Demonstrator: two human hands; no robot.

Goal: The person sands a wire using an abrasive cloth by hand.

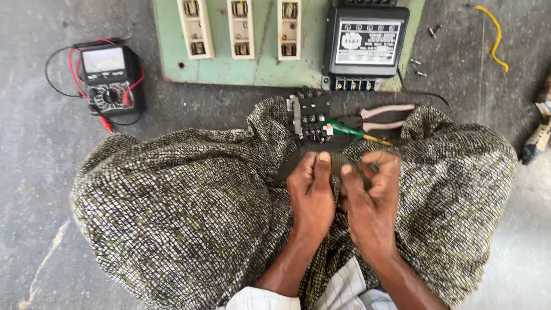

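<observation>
Down on the concrete floor [34, 189], a person sits cross-legged, lap covered by a checked olive-and-cream cloth [172, 206]. Both hands meet over the middle of the lap. Between them sits a small dark part [340, 162], brownish-grey, flat-looking, mostly hidden by the fingers; its exact shape cannot be told.

Left hand [311, 198]: fingers curled, thumb up along the part's left edge, closed around it. Right hand [372, 198]: fingers bent inward, pinching the same part from the right and far side. The two hands touch each other, knuckles together, with the part held at their far ends, above the fingertips as seen from the head camera.

Just beyond the hands, on the cloth's far edge: a black terminal block [309, 117] with a pale strip on its left side and small metal screws. Beside it to the right, a green-handled screwdriver [344, 129] lying slantwise, and pliers [381, 117] with pink grips pointing right.

Farther off: a green board [258, 69] carrying three cream fuse holders [241, 27] and a black meter box [364, 46] with a pale faceplate.

Far left on the floor: an analogue multimeter [109, 80], black, with red and black leads looped about it. Far right: a yellow wire [495, 37] and loose screws [418, 66].
</observation>
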